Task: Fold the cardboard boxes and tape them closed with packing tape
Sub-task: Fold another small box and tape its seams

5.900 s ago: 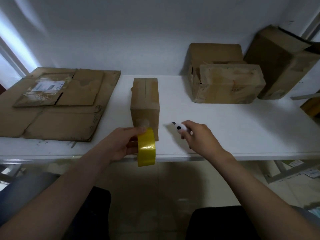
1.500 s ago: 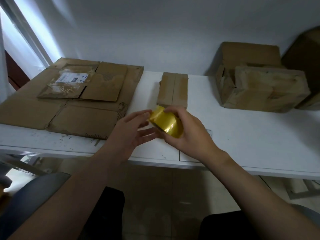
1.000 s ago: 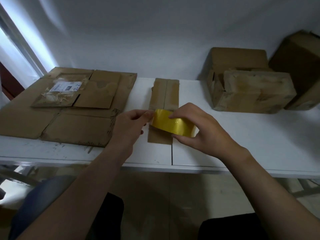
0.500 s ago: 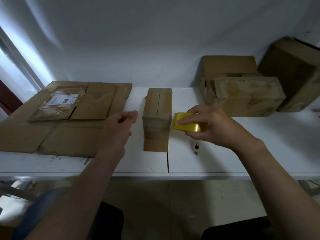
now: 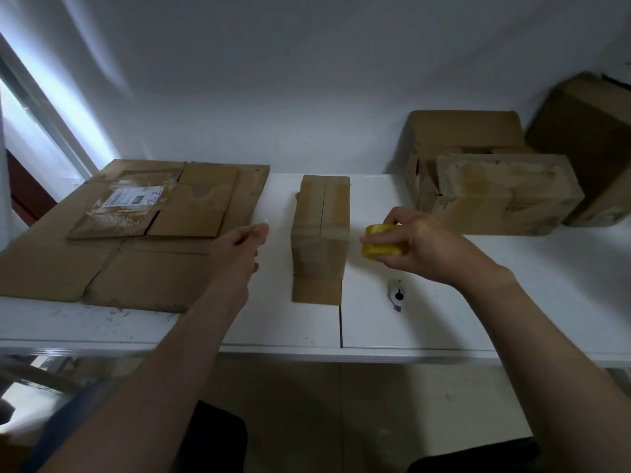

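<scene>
In the head view, the yellow tape roll is being gripped by the right hand just right of the folded box on the table. The left hand is being held left of the box, and its grasp cannot be told.

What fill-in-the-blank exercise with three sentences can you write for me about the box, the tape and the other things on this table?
1. The tape roll gripped by the right hand is ____ in colour.
2. The flattened cardboard lies to the ____ of the small box.
3. The white cutter on the table lies nearer the ____ hand.
Missing words: yellow; left; right.
</scene>
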A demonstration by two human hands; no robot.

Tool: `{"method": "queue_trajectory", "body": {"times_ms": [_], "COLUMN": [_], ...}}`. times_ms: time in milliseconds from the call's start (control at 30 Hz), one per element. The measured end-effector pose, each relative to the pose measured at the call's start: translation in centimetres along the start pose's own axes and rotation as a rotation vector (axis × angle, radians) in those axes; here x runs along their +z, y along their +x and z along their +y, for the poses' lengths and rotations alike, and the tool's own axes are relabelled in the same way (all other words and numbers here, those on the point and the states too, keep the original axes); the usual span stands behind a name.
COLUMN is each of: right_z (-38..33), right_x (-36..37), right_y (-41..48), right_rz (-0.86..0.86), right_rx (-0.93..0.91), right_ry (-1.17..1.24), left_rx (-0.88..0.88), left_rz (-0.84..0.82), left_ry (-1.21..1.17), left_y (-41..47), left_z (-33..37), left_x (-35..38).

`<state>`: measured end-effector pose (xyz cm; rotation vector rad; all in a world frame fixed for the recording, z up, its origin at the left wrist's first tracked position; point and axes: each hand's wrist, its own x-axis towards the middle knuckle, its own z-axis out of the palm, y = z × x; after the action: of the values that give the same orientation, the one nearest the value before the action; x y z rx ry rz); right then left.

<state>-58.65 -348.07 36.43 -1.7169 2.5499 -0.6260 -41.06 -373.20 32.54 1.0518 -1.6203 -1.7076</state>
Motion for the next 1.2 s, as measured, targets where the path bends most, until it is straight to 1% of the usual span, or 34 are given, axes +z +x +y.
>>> {"method": "queue_trajectory", "body": {"times_ms": [100,200,333,433,567,667,700,733,800,833,867,900,933,1000,1067,1133,1200], "right_z": [0.0,0.1,-0.3,-0.5,-0.7,-0.9,-0.9,-0.9,-0.7,-0.7,-0.7,-0.8,-0.8,-1.3,-2.1,-3.2,-3.8], "right_x": [0.9,1.8,2.7,3.0,3.4,3.6,3.6,3.7,3.7,3.8,3.8,3.9,4.0,4.3,4.4,4.6,5.2], "right_y": [0.4,0.5,1.0,1.3,1.6,1.7,1.8,1.9,1.9,1.9,1.9,1.9,1.9,2.0,2.1,2.1,2.3], "right_rz": [-0.020,-0.029,-0.024,-0.031,-0.027,-0.043,-0.046,-0.046,-0.039,-0.034,-0.028,-0.022,-0.013,-0.013,-0.021,-0.021,-0.026], "right_rx": [0.039,0.073,0.076,0.089,0.102,0.116,0.121,0.126,0.125,0.122,0.119,0.115,0.109,0.095,0.058,-0.003,-0.049], "right_ry": [-0.042,-0.058,-0.106,-0.127,-0.126,-0.114,-0.111,-0.111,-0.117,-0.117,-0.113,-0.110,-0.106,-0.102,-0.089,-0.077,-0.118], "left_rx": [-0.054,-0.062,-0.064,-0.020,0.038,0.072,0.059,0.011,-0.139,-0.159,-0.122,-0.042,0.060,0.179,0.226,0.214,0.172], "left_rz": [0.000,-0.005,-0.019,-0.030,0.002,-0.021,-0.040,-0.060,-0.102,-0.105,-0.089,-0.053,-0.009,0.012,-0.032,-0.065,-0.012], "left_ry": [-0.007,-0.002,0.019,0.052,0.077,0.158,0.176,0.174,0.152,0.185,0.236,0.271,0.268,0.255,0.270,0.345,0.424], "left_y": [0.5,1.0,1.3,1.3,1.3,1.2,1.3,1.3,1.5,1.7,1.9,2.2,2.3,1.8,0.9,0.0,-0.2], "left_z": [-0.6,-1.2,-2.2,-2.9,-3.4,-3.1,-3.0,-2.7,-2.4,-2.3,-2.2,-2.2,-2.0,-1.5,-1.1,-1.0,-1.1], "left_x": [0.6,1.5,2.7,3.9,4.9,4.8,4.6,4.5,4.1,3.8,3.5,3.5,3.4,3.9,4.8,5.6,6.1]}}
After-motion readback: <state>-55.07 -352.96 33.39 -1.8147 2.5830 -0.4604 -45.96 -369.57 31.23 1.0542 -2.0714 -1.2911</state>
